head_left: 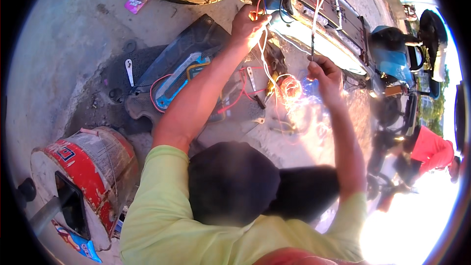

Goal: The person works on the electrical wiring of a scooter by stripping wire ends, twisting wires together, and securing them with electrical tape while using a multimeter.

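Left hand (248,22) fingers curled shut around a bundle of red and white wires (264,49) hanging below them. Right hand (324,71) pinches a thin dark probe (312,44), upright above fingertips, beside scooter frame (324,24).

Light yellow-green short-sleeved shirt, sleeves ending above the elbows; forearms bare down to left hand (248,22) and right hand (325,74). No gloves, rings or watch visible.

Pink packet (137,1) on the ground, far left by the tyre. Round drum (88,172) near left – red and white label. Blue wrapper (81,245) just below it.
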Demonstrator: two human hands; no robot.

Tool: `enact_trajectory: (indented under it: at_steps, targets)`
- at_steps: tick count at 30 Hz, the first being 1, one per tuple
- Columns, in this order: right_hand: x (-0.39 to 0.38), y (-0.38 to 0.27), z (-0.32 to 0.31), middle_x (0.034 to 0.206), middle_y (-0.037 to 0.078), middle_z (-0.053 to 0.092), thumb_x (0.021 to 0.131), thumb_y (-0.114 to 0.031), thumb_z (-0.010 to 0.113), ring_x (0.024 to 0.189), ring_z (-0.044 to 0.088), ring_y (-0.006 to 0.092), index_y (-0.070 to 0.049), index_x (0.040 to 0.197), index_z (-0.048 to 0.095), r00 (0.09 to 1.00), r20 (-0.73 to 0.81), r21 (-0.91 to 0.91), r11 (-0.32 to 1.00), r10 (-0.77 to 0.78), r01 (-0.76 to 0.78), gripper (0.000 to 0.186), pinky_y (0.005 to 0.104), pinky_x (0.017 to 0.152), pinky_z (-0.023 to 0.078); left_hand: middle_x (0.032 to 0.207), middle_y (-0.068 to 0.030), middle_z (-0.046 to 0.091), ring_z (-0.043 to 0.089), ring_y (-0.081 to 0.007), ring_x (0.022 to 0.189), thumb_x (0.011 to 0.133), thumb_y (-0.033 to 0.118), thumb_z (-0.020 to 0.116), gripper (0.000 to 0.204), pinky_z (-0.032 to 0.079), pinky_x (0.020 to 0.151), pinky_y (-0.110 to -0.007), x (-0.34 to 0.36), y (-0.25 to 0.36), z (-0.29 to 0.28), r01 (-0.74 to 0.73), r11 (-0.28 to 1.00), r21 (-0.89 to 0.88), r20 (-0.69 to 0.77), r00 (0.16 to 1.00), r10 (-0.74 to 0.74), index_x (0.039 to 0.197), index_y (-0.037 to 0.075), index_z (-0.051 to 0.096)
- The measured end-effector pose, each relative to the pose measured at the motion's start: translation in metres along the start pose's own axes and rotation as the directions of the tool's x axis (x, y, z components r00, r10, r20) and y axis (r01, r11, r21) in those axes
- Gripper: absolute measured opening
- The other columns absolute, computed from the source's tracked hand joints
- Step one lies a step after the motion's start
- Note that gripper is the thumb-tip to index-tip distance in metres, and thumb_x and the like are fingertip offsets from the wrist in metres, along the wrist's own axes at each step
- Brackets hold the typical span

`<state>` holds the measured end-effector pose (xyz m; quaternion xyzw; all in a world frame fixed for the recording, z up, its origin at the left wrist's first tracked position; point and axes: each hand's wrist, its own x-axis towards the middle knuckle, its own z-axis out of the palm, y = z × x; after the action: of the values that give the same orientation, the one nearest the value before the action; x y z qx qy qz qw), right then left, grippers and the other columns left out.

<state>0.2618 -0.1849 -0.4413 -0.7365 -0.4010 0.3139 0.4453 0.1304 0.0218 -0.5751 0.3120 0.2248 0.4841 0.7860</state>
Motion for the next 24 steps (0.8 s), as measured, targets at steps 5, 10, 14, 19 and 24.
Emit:
enact_trajectory:
  at_steps: [5,10,14,19,24]
  targets:
    - [-0.004,0.002,-0.001,0.097,0.002,0.070,0.094,-0.012,0.068,0.082,0.062,0.0074,0.000,0.110,0.070,1.000,0.013,0.052,0.998,-0.022,0.021,0.020,0.0244,0.072,0.053,0.070,-0.0035,0.060,0.054,-0.0107,0.057,0.081,0.003,0.077,0.016,0.043,0.052,-0.026,0.007,-0.007,-0.009,-0.014,0.999,-0.044,0.002,1.000,0.015,0.090,0.004,0.064]
    - [-0.005,0.010,-0.002,0.095,0.002,0.069,0.093,-0.011,0.067,0.082,0.063,0.0078,-0.001,0.108,0.070,0.999,0.033,0.064,0.998,0.011,-0.013,0.018,0.0246,0.072,0.053,0.069,-0.0041,0.058,0.050,-0.0098,0.053,0.083,-0.002,0.072,0.016,0.039,0.048,-0.027,0.015,-0.020,-0.015,-0.100,0.987,-0.123,-0.020,0.995,0.098,0.091,0.002,0.058]
    - [-0.005,0.013,-0.002,0.094,0.001,0.068,0.093,-0.011,0.067,0.081,0.062,0.0077,-0.001,0.108,0.070,0.999,0.039,0.038,0.999,0.026,-0.027,0.018,0.0246,0.072,0.053,0.083,-0.0054,0.064,0.056,-0.0104,0.065,0.084,0.003,0.076,0.020,0.045,0.058,-0.026,0.011,-0.015,-0.011,-0.114,0.991,-0.071,0.019,0.993,0.116,0.098,0.002,0.060]
    - [-0.005,0.014,0.002,0.092,0.001,0.068,0.094,-0.011,0.066,0.080,0.061,0.0079,0.001,0.109,0.069,0.998,0.054,-0.011,1.000,0.024,-0.024,0.019,0.0245,0.073,0.051,0.101,-0.0067,0.068,0.062,-0.0149,0.092,0.085,0.012,0.078,0.027,0.050,0.084,-0.030,0.003,-0.004,-0.005,-0.058,0.996,0.062,-0.001,0.998,0.058,0.107,0.004,0.064]
    - [-0.001,0.020,0.011,0.092,0.002,0.068,0.096,-0.010,0.065,0.080,0.061,0.0088,0.003,0.112,0.067,0.994,0.087,-0.006,0.998,0.063,-0.063,0.021,0.0239,0.073,0.051,0.084,-0.0022,0.062,0.055,-0.0077,0.069,0.085,0.009,0.077,0.021,0.044,0.063,-0.024,0.015,-0.037,-0.012,-0.184,0.983,-0.028,-0.033,0.983,0.183,0.099,0.004,0.063]
